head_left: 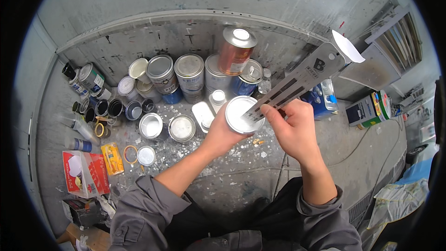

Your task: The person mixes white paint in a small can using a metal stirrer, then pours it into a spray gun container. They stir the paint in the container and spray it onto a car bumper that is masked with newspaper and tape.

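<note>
My left hand (pixel 219 134) is wrapped round the side of a small round can (pixel 242 112) with a white inside, held up above the floor. In my right hand (pixel 296 129), a long flat mixing ruler (pixel 297 75) with dark slots is pinched between thumb and fingers. The ruler slants up to the right, and its lower end reaches into the can. Beside the ruler's upper end shows a white curved piece (pixel 347 47); I cannot tell whether it is attached. Just behind my left hand stand a white rectangular container (pixel 203 114) and a white-capped bottle (pixel 217 97).
Paint tins (pixel 189 72) line the wall, with a red-brown can (pixel 237 51) stacked on top. Dark cups (pixel 115 108), open tins and a red box (pixel 86 173) crowd the left. On the right are a blue can (pixel 320 100), a green-and-white can (pixel 368 109) and a floor cable (pixel 355 148).
</note>
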Tool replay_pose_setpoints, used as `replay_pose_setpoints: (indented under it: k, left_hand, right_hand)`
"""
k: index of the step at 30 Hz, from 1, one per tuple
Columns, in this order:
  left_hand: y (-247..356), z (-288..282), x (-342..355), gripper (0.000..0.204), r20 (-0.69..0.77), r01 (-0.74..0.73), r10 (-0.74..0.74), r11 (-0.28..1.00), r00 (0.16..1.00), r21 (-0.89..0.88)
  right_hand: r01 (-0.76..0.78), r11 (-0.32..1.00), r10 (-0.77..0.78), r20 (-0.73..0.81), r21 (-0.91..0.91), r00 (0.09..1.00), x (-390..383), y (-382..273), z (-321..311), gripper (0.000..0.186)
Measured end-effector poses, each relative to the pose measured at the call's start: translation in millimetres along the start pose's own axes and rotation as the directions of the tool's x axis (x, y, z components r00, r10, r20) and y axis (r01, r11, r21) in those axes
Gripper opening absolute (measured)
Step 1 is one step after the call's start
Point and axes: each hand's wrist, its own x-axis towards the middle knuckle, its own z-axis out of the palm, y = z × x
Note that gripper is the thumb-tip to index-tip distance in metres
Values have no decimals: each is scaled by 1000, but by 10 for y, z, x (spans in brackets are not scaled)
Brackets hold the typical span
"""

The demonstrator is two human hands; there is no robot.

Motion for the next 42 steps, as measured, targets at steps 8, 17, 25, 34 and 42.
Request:
replay_pose_setpoints:
  k: [8, 17, 25, 34, 42]
  left_hand:
    - [-12, -116, -68, 83, 4, -74, 75, 985, 997, 159]
    - [114, -82, 1, 82, -5, -41, 42, 997, 999, 64]
    - [32, -90, -44, 86, 22, -61, 60, 994, 998, 90]
    - [9, -78, -6, 89, 14, 8, -9, 999, 1000, 47]
    - [85, -51, -41, 89, 59, -37, 34, 998, 998, 50]
  right_hand:
    - [-64, 990, 74, -77, 126, 994, 137, -114, -116, 13]
    - [-35, 994, 38, -26, 107, 999, -11, 48, 39, 12]
    - [-44, 995, 55, -117, 94, 992, 124, -69, -129, 13]
    - [49, 997, -47, -29, 53, 998, -24, -22, 100, 12]
    - [-4, 999, 7, -83, 42, 997, 127, -49, -65, 13]
